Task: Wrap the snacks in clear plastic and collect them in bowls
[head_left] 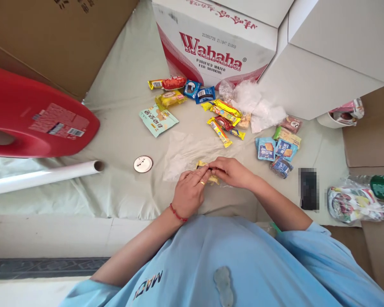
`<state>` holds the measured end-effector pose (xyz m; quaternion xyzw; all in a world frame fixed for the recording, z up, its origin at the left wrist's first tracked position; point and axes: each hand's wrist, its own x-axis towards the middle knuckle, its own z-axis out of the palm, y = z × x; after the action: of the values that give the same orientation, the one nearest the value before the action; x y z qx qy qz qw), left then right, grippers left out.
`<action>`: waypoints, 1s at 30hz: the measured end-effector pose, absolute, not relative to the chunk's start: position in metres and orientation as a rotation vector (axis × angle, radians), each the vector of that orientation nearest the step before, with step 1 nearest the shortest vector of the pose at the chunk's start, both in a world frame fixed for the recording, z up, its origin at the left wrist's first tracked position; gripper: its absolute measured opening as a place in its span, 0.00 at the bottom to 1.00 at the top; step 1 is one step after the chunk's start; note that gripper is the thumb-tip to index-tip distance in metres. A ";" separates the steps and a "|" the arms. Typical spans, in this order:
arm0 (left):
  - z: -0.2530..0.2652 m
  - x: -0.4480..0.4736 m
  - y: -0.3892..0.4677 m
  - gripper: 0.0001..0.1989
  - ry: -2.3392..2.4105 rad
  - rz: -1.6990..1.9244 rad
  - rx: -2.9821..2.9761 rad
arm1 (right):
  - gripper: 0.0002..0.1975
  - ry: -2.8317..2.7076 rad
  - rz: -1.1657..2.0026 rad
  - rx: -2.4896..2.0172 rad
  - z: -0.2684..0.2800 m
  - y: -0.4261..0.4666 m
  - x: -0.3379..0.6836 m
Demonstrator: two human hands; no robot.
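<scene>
Between my two hands lies a small yellow snack packet (213,179), largely covered by my fingers. My left hand (190,191), with a ring and a red bracelet, presses closed fingers over its left side. From the right, my right hand (231,171) pinches at the packet's upper edge, its fingertips meeting those of the left. Something dark shows at the fingertips, too small to make out. Under and beside the hands a clear plastic bag (176,151) is spread on the pale cloth (121,187).
Beyond the hands lie yellow snack bars (225,111), a mint-green pouch (159,120) and blue packets (266,149). A round badge (143,163) lies left. Around stand a Wahaha carton (214,47), a red plastic container (41,115), a white tube (45,177) and a blurred dark object (309,189).
</scene>
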<state>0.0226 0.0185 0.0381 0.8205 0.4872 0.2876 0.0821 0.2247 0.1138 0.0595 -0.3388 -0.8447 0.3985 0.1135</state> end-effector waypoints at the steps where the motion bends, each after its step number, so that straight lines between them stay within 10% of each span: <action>1: 0.034 0.023 0.020 0.23 1.456 0.809 2.449 | 0.13 -2.458 1.144 -1.030 0.061 0.122 0.225; 10: 0.038 0.027 0.012 0.21 1.571 0.671 2.392 | 0.22 -2.788 0.402 -1.489 0.057 0.181 0.175; 19: 0.038 0.027 0.010 0.19 1.591 0.673 2.425 | 0.10 -2.873 0.660 -1.299 0.097 0.173 0.181; 30: 0.024 -0.006 0.009 0.22 1.270 0.816 1.960 | 0.20 -2.762 0.806 -0.956 0.043 0.068 0.216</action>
<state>-0.0062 0.0090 0.0244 0.7486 0.4851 0.3114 0.3276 0.2157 0.0679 0.0432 -0.3149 -0.9096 0.2653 0.0546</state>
